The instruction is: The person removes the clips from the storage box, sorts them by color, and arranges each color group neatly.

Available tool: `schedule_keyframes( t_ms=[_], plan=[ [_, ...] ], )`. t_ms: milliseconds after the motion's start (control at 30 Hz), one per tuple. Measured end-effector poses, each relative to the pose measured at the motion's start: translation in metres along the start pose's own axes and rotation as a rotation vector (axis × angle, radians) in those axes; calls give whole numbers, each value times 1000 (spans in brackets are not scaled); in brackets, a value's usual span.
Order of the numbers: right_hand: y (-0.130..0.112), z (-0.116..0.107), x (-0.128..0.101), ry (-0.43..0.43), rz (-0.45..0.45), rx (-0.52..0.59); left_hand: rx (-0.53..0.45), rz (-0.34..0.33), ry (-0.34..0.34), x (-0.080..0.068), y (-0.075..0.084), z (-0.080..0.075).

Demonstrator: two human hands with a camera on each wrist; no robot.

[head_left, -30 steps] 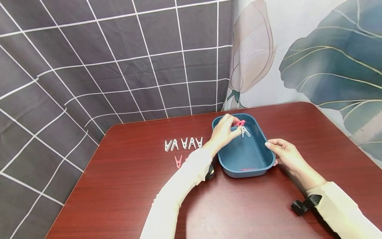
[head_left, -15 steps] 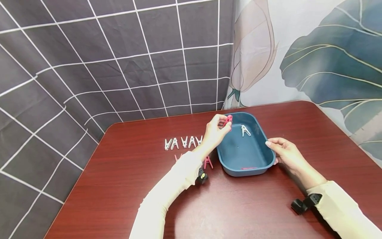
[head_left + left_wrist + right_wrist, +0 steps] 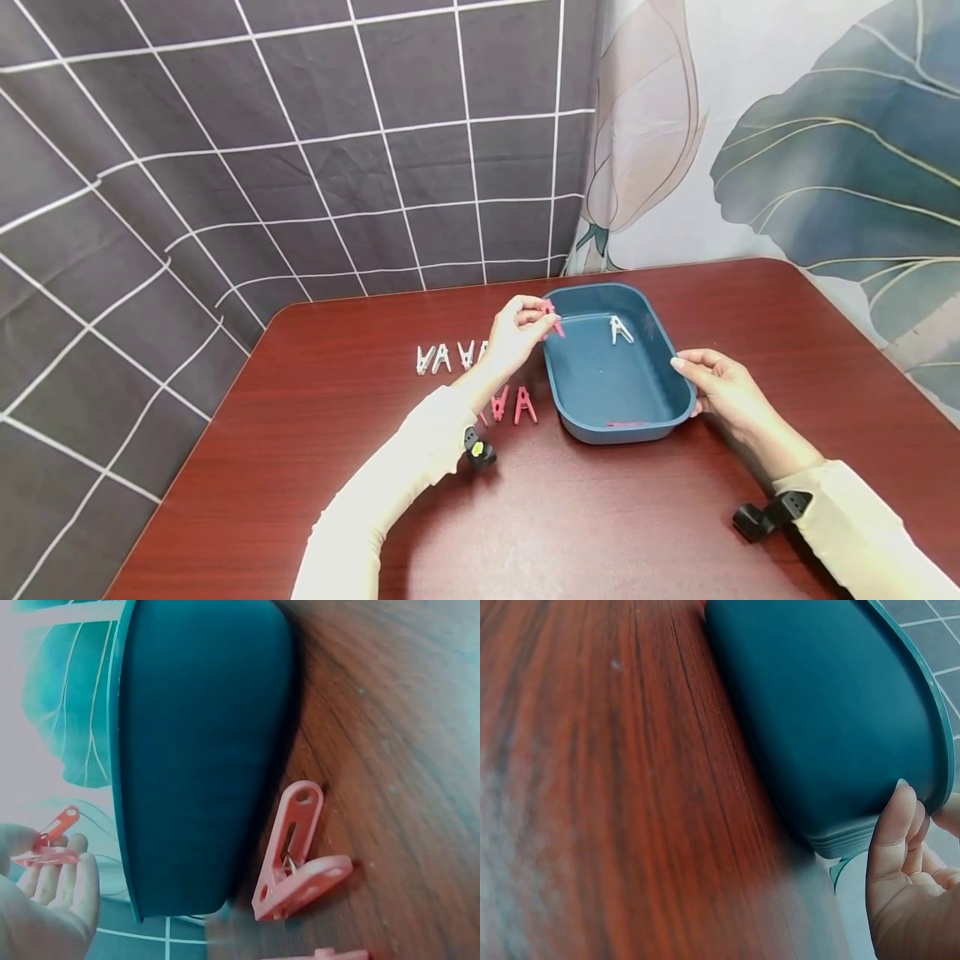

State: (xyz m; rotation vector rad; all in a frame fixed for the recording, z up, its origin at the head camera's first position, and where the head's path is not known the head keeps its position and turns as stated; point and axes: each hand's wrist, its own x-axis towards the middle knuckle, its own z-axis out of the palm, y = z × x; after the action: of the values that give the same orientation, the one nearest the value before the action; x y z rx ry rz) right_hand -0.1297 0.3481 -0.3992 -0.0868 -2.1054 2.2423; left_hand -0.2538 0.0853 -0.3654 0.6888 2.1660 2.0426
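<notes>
My left hand (image 3: 512,335) pinches a pink clothespin (image 3: 552,318) at the left rim of a blue plastic bin (image 3: 611,375). That same clothespin (image 3: 56,844) shows between thumb and fingers in the left wrist view. With my right hand (image 3: 716,387) I grip the bin's right rim, thumb on one side and fingers curled beneath; the right wrist view shows the fingers (image 3: 892,832) against the bin's outer wall. Inside the bin lie a white clothespin (image 3: 619,330) near the far end and a pink clothespin (image 3: 627,423) by the near wall.
On the table (image 3: 300,467), left of the bin, stands a row of white clothespins (image 3: 441,358), partly hidden by the left arm. Nearer me are several pink clothespins (image 3: 524,406). A grey gridded cloth (image 3: 330,150) and a leaf-patterned curtain (image 3: 840,175) hang behind the table.
My left hand, still holding the pink clothespin, has moved left from over the bin's inside to its left rim. More pink clothespins show beside the arm. My right hand stays on the rim.
</notes>
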Motion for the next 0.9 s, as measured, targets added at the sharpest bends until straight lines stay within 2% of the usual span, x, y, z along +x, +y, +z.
schedule_keyframes(
  t_ms=[200, 367, 500, 700, 800, 900],
  plan=[
    [1, 0, -1, 9, -1, 18, -20, -41, -46, -11, 0, -9],
    [2, 0, -1, 8, -1, 24, 11, -65, -69, -21, 0, -15],
    [2, 0, 0, 5, -5, 16, 29, -87, -93, -28, -4, -22],
    [1, 0, 0, 2, -2, 1, 5, -128, -131, -43, -10, -34],
    [1, 0, 0, 2, -1, 7, -8, -122, -132, -49, -12, -42],
    [1, 0, 0, 0, 2, 18, -26, -145, -105, -55, -13, -51]
  ],
)
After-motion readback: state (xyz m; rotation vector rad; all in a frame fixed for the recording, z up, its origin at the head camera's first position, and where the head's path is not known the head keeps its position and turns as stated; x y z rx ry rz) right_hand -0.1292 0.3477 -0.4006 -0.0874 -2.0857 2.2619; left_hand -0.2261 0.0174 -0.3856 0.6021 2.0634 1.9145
